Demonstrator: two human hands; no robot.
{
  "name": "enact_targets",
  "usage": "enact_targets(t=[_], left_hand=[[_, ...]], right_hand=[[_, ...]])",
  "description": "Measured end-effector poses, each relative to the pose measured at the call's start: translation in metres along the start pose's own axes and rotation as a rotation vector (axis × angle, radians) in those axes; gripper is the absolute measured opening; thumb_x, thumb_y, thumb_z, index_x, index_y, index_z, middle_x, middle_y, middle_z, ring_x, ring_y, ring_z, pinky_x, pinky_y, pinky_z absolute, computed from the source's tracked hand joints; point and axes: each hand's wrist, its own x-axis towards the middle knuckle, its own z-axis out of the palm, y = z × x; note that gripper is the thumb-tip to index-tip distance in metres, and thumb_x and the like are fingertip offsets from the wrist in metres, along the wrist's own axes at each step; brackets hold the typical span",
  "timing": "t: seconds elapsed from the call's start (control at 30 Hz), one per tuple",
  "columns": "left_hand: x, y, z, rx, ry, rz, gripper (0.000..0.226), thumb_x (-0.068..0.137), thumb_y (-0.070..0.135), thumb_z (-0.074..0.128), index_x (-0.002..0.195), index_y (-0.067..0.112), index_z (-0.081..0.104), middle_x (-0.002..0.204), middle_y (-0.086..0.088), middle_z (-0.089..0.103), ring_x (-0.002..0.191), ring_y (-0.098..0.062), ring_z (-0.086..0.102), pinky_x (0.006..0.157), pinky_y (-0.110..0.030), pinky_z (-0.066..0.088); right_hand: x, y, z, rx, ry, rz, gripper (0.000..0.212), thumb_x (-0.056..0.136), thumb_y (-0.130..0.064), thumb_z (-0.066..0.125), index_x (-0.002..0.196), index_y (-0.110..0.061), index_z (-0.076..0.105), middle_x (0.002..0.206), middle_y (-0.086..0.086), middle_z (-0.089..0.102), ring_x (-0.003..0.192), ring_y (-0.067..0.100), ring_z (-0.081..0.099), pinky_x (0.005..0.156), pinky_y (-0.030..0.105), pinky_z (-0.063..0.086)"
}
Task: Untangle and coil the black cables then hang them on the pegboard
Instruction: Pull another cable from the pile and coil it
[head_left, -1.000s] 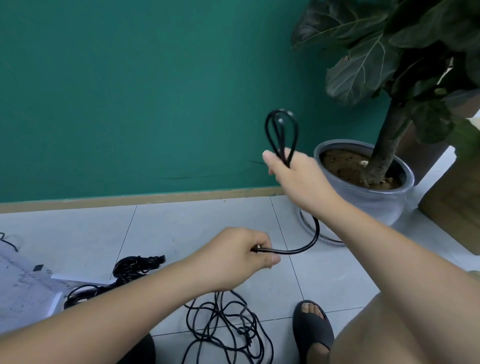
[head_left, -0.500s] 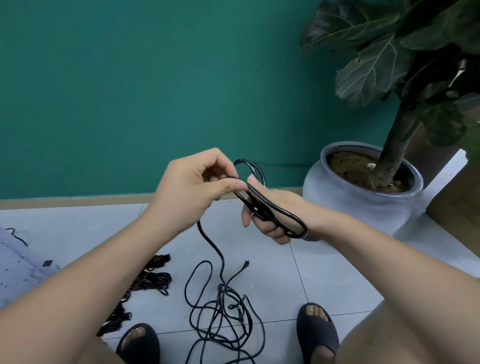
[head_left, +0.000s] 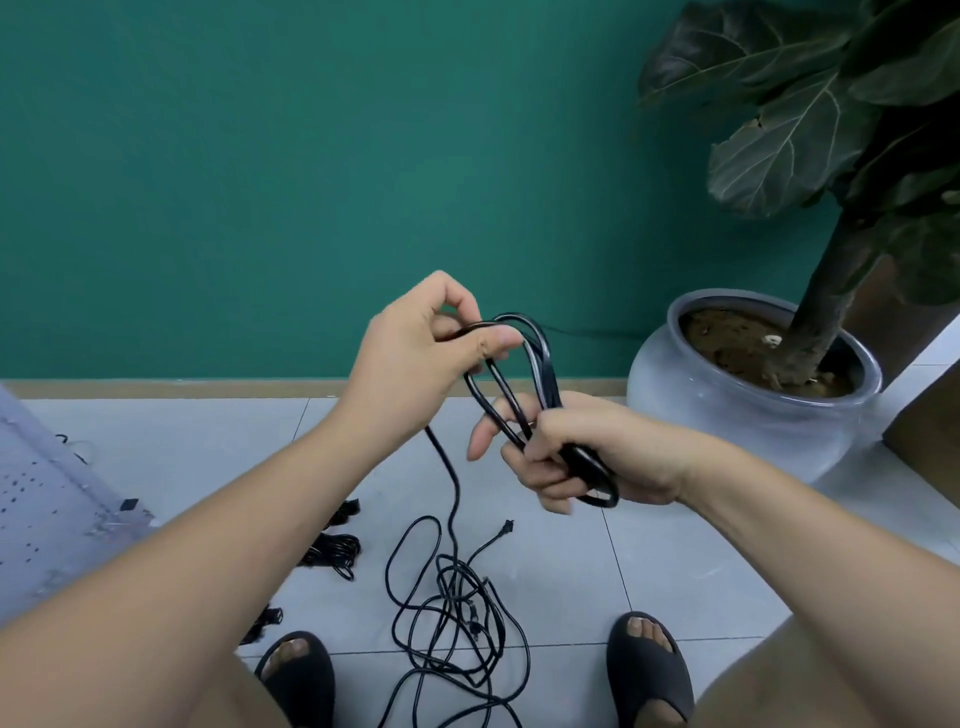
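left grip (head_left: 415, 358): raised in front of the green wall, thumb and forefinger pinching one strand of the black cable (head_left: 540, 358) at the top of a loop. Pinch looks meant to steer that strand onto the stack.
right grip (head_left: 587, 457): lower and to the right, fingers clenched round the gathered loops near their bottom end. Serves as the anchor so the loops don't spring apart.
coil: a few long narrow loops. Their upper ends rise between the two hands, and the bottom bend pokes out under the right fist. Loop count unclear.
feed strand (head_left: 451, 483): drops slack from the left grip to the floor, so more length can be drawn up.
loose tangle (head_left: 457, 613): on the tile floor (head_left: 675, 561) between the two sandals (head_left: 298, 675), loops crossing each other. The plug end (head_left: 505, 529) lies free at its upper edge.
finished bundles (head_left: 335, 551): small coiled black cables on the floor left of the tangle, probably parked there for hanging.
pegboard (head_left: 36, 499): white perforated panel at far left, low by the floor. Blurred, can't tell about hooks.
plant pot (head_left: 727, 415): grey, right of the hands, apart from the cables.
step: mid-coil, by my read. Much of this cable is on the floor and nothing is seen hung.
next: likely lay the pinched loop into the right fist, then pull more slack.
risk: crossings in the tangle may snag as slack comes up.
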Motion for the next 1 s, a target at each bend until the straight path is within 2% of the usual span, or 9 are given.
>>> enact_targets(t=[0.1,0.17,0.4,0.47,0.6,0.7,0.83,0.93,1.0], left_hand=[[-0.003,-0.003,0.009,-0.067,-0.023,-0.104,0.042,0.093,0.042,0.082,0.111,0.021,0.051,0.076,-0.002,0.060,0.068,-0.018,0.054,0.069,-0.034,0.047],[-0.004,-0.003,0.011,-0.252,-0.045,-0.187,0.040,0.096,0.035,0.080,0.120,0.020,0.052,0.085,-0.007,0.053,0.071,-0.013,0.054,0.071,-0.026,0.050],[-0.007,0.001,0.025,-0.441,0.030,-0.296,0.043,0.096,0.032,0.080,0.128,0.023,0.053,0.085,0.003,0.062,0.070,-0.019,0.059,0.050,-0.033,0.041],[-0.005,0.001,0.024,-0.382,-0.024,-0.270,0.039,0.098,0.034,0.077,0.130,0.022,0.058,0.084,0.002,0.067,0.069,-0.014,0.064,0.059,-0.029,0.052],[-0.002,0.000,0.021,-0.367,-0.125,-0.319,0.030,0.101,0.034,0.074,0.122,0.016,0.062,0.063,0.006,0.048,0.061,-0.016,0.048,0.070,-0.028,0.044],[-0.002,0.002,0.025,-0.549,-0.080,-0.425,0.013,0.099,0.013,0.071,0.107,0.015,0.060,0.061,0.008,0.033,0.053,-0.013,0.031,0.064,-0.031,0.033],[-0.005,0.007,0.038,-0.588,0.027,-0.407,0.017,0.093,-0.005,0.059,0.092,0.013,0.061,0.059,0.004,0.028,0.050,-0.016,0.021,0.059,-0.033,0.027],[-0.008,0.011,0.043,-0.583,0.095,-0.384,0.022,0.090,-0.010,0.054,0.089,0.011,0.061,0.058,0.002,0.028,0.052,-0.018,0.020,0.058,-0.034,0.021],[-0.009,0.016,0.042,-0.579,0.113,-0.384,0.023,0.090,-0.010,0.054,0.090,0.011,0.061,0.059,0.001,0.027,0.053,-0.018,0.019,0.060,-0.036,0.017]], right_hand=[[0.003,0.001,0.005,-0.192,0.110,0.000,0.038,0.082,-0.011,0.052,0.115,-0.006,0.068,0.075,0.016,0.044,0.063,0.023,0.050,0.071,0.047,0.039],[0.005,0.003,0.006,-0.313,0.190,0.043,0.035,0.079,-0.016,0.053,0.107,-0.008,0.072,0.075,0.014,0.053,0.070,0.023,0.061,0.066,0.039,0.037],[0.013,0.009,0.013,-0.296,0.252,-0.022,0.016,0.111,-0.019,0.059,0.121,-0.006,0.060,0.064,0.001,0.050,0.061,0.020,0.047,0.056,0.022,0.041],[0.013,0.011,0.013,-0.301,0.237,-0.015,0.022,0.111,-0.022,0.060,0.112,0.000,0.059,0.065,-0.001,0.050,0.061,0.017,0.048,0.059,0.026,0.041],[0.012,0.013,0.010,-0.407,0.243,0.090,0.028,0.106,-0.027,0.064,0.103,0.000,0.055,0.071,0.005,0.058,0.069,0.019,0.054,0.064,0.032,0.043],[0.015,0.014,0.005,-0.465,0.370,0.113,0.017,0.101,-0.022,0.071,0.110,-0.015,0.058,0.076,0.001,0.069,0.071,0.012,0.063,0.067,0.034,0.049],[0.025,0.014,0.014,-0.555,0.628,0.021,0.035,0.083,-0.028,0.086,0.097,-0.043,0.057,0.064,-0.021,0.066,0.053,0.008,0.058,0.052,0.029,0.051],[0.031,0.016,0.028,-0.625,0.707,-0.057,0.036,0.077,-0.032,0.089,0.077,-0.034,0.053,0.053,-0.021,0.051,0.046,0.006,0.045,0.045,0.018,0.035],[0.035,0.020,0.031,-0.684,0.713,-0.044,0.038,0.085,-0.031,0.079,0.072,-0.015,0.047,0.054,-0.007,0.040,0.049,0.013,0.032,0.048,0.026,0.027]])
